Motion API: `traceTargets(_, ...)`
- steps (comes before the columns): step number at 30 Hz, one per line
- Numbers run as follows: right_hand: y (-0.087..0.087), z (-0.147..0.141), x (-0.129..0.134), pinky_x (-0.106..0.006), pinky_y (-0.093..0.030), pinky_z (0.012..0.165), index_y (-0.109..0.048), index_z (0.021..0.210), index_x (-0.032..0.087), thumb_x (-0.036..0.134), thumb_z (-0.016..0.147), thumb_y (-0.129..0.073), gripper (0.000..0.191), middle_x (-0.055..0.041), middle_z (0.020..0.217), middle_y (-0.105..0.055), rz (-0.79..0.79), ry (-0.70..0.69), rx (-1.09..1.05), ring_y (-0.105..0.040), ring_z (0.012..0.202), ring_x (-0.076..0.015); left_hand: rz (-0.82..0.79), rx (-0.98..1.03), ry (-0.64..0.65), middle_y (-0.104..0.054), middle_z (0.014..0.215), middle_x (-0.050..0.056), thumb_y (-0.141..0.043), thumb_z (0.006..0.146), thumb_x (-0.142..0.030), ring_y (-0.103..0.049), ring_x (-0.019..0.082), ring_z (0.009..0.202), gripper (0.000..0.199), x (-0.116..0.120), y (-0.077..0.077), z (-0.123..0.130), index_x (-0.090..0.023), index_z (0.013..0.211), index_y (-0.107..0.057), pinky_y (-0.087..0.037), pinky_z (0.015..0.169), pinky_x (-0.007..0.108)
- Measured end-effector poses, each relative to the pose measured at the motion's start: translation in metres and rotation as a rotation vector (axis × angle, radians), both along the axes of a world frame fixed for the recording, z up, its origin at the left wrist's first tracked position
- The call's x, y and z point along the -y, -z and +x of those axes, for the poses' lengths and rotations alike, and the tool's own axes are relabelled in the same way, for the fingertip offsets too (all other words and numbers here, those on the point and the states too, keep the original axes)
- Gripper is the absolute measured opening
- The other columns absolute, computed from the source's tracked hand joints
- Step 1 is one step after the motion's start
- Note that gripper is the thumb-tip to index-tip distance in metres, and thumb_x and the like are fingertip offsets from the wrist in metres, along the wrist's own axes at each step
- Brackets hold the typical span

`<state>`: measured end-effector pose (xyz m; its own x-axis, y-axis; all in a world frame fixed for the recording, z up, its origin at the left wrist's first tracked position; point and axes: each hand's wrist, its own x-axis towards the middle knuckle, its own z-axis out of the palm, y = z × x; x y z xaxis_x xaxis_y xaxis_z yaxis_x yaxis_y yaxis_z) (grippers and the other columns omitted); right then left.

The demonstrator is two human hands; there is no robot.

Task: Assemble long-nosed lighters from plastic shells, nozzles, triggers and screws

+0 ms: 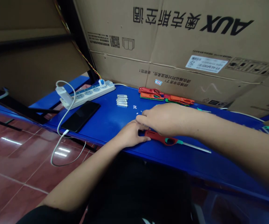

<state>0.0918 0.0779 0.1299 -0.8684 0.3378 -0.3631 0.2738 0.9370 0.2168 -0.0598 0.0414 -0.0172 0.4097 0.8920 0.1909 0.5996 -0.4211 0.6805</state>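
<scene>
A red long-nosed lighter (pixel 155 136) with a green trigger and a thin metal tube lies near the front edge of the blue table (pixel 112 127), its tube pointing right. My left hand (pixel 130 134) grips the handle's left end between thumb and fingers. Over that same end bends my right hand (pixel 163 119), its fingers drawn together against the left fingertips. Whatever they pinch is hidden. Small white pieces (pixel 134 107) lie just beyond the hands. Farther back rest several red, orange and green lighter casings (pixel 152 95). A small stack of metal tubes (pixel 121 100) sits left of them.
A black phone (pixel 81 116) with a white charging cable (pixel 66 132) lies at the table's left. Behind it stands a white power strip (pixel 88 93) with plugs in it. A large cardboard box (pixel 171 43) walls off the back. More lighter parts (pixel 204 110) lie beyond my right forearm.
</scene>
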Motion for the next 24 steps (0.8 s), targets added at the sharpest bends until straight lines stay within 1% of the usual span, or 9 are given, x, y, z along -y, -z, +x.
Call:
traceTargets(2, 0.004, 0.003, 0.0, -0.03, -0.023, 0.05, -0.06, 0.109, 0.017, 0.022, 0.094, -0.053, 0.018, -0.0056, 0.081, -0.064, 0.04, 0.039, -0.059, -0.056, 0.064, -0.0185, 0.0, 0.0, 0.006, -0.072, 0.119, 0.006, -0.08, 0.079, -0.032, -0.063, 0.027, 0.115, 0.032, 0.0, -0.001, 0.0, -0.023, 0.109, -0.077, -0.049, 0.103, 0.04)
traceTargets(4, 0.004, 0.008, 0.002, -0.03, -0.024, 0.05, -0.057, 0.116, 0.017, 0.025, 0.095, -0.051, 0.023, -0.0085, 0.093, -0.066, 0.02, 0.076, -0.123, -0.056, 0.066, -0.0175, -0.003, -0.005, -0.002, -0.072, 0.116, 0.006, -0.081, 0.078, -0.034, -0.063, 0.027, 0.114, 0.031, 0.0, -0.003, 0.001, -0.024, 0.107, -0.077, -0.049, 0.103, 0.04)
traceTargets(6, 0.0, 0.011, 0.003, -0.028, -0.025, 0.05, -0.052, 0.125, 0.018, 0.022, 0.086, -0.061, 0.039, -0.0102, 0.112, -0.063, -0.051, 0.084, -0.113, -0.057, 0.068, -0.0157, -0.009, -0.011, -0.013, -0.072, 0.115, 0.007, -0.081, 0.077, -0.035, -0.064, 0.027, 0.113, 0.033, 0.0, -0.003, 0.001, -0.023, 0.108, -0.077, -0.049, 0.102, 0.041)
traceTargets(8, -0.004, 0.011, 0.004, -0.028, -0.026, 0.048, -0.054, 0.122, 0.018, 0.013, 0.072, -0.071, 0.053, -0.0088, 0.116, -0.062, -0.109, 0.079, -0.03, -0.055, 0.066, -0.0143, -0.012, -0.015, -0.013, -0.072, 0.116, 0.007, -0.081, 0.078, -0.035, -0.064, 0.027, 0.113, 0.034, 0.0, -0.003, 0.001, -0.023, 0.109, -0.077, -0.049, 0.102, 0.041)
traceTargets(10, -0.004, 0.01, 0.003, -0.028, -0.025, 0.049, -0.058, 0.111, 0.018, 0.011, 0.071, -0.07, 0.042, -0.0066, 0.102, -0.066, -0.097, 0.085, 0.014, -0.054, 0.063, -0.015, -0.009, -0.016, -0.01, -0.071, 0.116, 0.007, -0.081, 0.078, -0.034, -0.064, 0.027, 0.113, 0.033, 0.0, -0.002, 0.0, -0.022, 0.108, -0.077, -0.048, 0.103, 0.041)
traceTargets(13, 0.004, 0.008, 0.002, -0.03, -0.024, 0.053, -0.06, 0.105, 0.017, 0.018, 0.089, -0.056, 0.017, -0.0073, 0.082, -0.067, 0.016, 0.099, -0.087, -0.056, 0.065, -0.019, 0.0, -0.02, -0.016, -0.072, 0.112, 0.008, -0.081, 0.078, -0.034, -0.064, 0.027, 0.111, 0.032, 0.0, -0.001, 0.0, -0.02, 0.107, -0.077, -0.049, 0.101, 0.042)
traceTargets(16, 0.008, 0.01, 0.001, -0.031, -0.024, 0.053, -0.057, 0.112, 0.017, 0.024, 0.093, -0.053, 0.02, -0.0095, 0.092, -0.067, 0.047, 0.105, -0.148, -0.057, 0.068, -0.0195, 0.008, -0.023, -0.014, -0.071, 0.111, 0.009, -0.081, 0.078, -0.034, -0.063, 0.027, 0.111, 0.031, 0.0, -0.001, 0.0, -0.02, 0.105, -0.077, -0.05, 0.1, 0.041)
traceTargets(20, 0.0, 0.009, -0.001, -0.029, -0.029, 0.052, -0.058, 0.109, 0.017, 0.02, 0.077, -0.072, 0.035, -0.0096, 0.105, -0.063, -0.089, 0.072, -0.028, -0.054, 0.069, -0.0169, 0.011, -0.022, 0.0, -0.071, 0.112, 0.008, -0.081, 0.078, -0.035, -0.064, 0.026, 0.11, 0.031, 0.0, -0.002, 0.0, -0.021, 0.106, -0.077, -0.049, 0.1, 0.041)
traceTargets(24, -0.001, 0.006, -0.009, -0.03, -0.035, 0.062, -0.063, 0.097, 0.015, 0.017, 0.083, -0.067, 0.014, -0.0093, 0.1, -0.064, -0.129, -0.059, -0.091, -0.058, 0.082, -0.0201, 0.022, -0.007, 0.012, -0.07, 0.117, 0.006, -0.08, 0.079, -0.032, -0.063, 0.025, 0.112, 0.031, 0.0, -0.001, 0.0, -0.023, 0.108, -0.075, -0.048, 0.101, 0.039)
